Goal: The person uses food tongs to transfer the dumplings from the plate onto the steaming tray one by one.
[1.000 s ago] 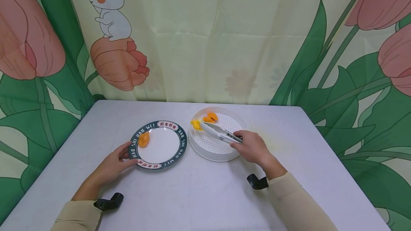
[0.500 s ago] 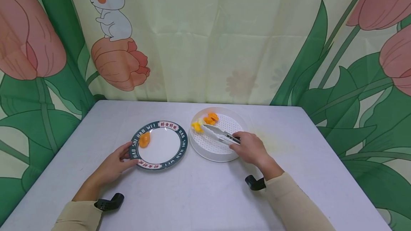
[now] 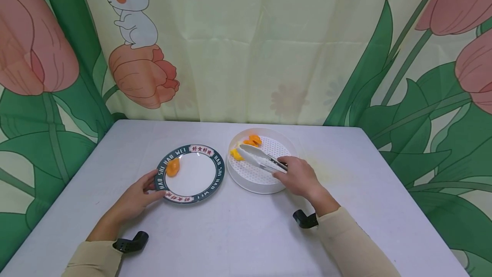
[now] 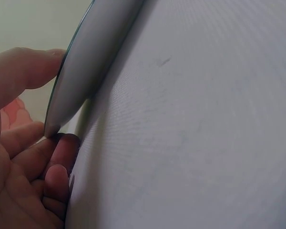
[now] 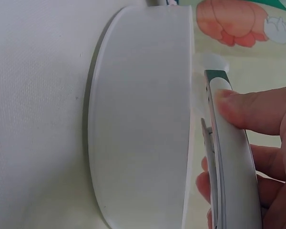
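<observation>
My left hand (image 3: 132,198) holds the near-left rim of a white plate (image 3: 196,174) with a dark blue lettered border. In the left wrist view the thumb (image 4: 43,67) lies on one side of the plate's rim (image 4: 81,71), fingers on the other. An orange, rounded piece (image 3: 172,167) lies at the plate's left. My right hand (image 3: 301,176) grips metal tongs (image 3: 265,157) with pale ends, reaching into a round white perforated tray (image 3: 257,189). Beside the tong ends lies a yellow piece (image 3: 236,154); whether they touch is unclear. Orange pieces (image 3: 253,140) lie behind it.
Both plate and tray stand on a table with a white cloth (image 3: 215,238). The tray's tall side wall (image 5: 143,114) fills much of the right wrist view. A curtain (image 3: 246,54) printed with tulips and a rabbit hangs behind the table's far edge.
The tongs' ends have shifted slightly and now look spread further apart beside the yellow piece, which sits a little nearer me than before. My left hand and the plate stay practically still.
</observation>
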